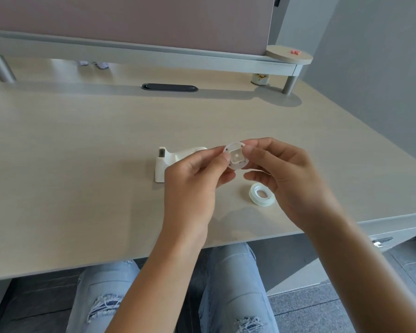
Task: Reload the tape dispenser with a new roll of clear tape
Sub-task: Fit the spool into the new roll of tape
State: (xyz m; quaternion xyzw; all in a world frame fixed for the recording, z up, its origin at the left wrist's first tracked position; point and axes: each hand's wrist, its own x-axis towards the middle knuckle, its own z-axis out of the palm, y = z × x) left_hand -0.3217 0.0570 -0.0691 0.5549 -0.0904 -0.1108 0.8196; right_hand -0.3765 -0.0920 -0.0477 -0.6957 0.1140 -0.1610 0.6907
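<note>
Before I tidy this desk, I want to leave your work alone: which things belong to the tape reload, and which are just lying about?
For the job:
- white plastic tape dispenser
- round white plastic spool core, held between both hands (left hand, right hand)
- new roll of clear tape flat on the desk

Lying about:
- small patterned jar under the shelf
- small pink item on the round wooden disc

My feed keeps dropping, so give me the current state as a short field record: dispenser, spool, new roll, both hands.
dispenser: white tape dispenser on the desk, partly behind the left hand
spool: white round hub lifted off the desk, out of the dispenser
new roll: clear tape roll flat on the desk, untouched
left hand: pinching the hub's left edge
right hand: pinching the hub's right edge
</note>
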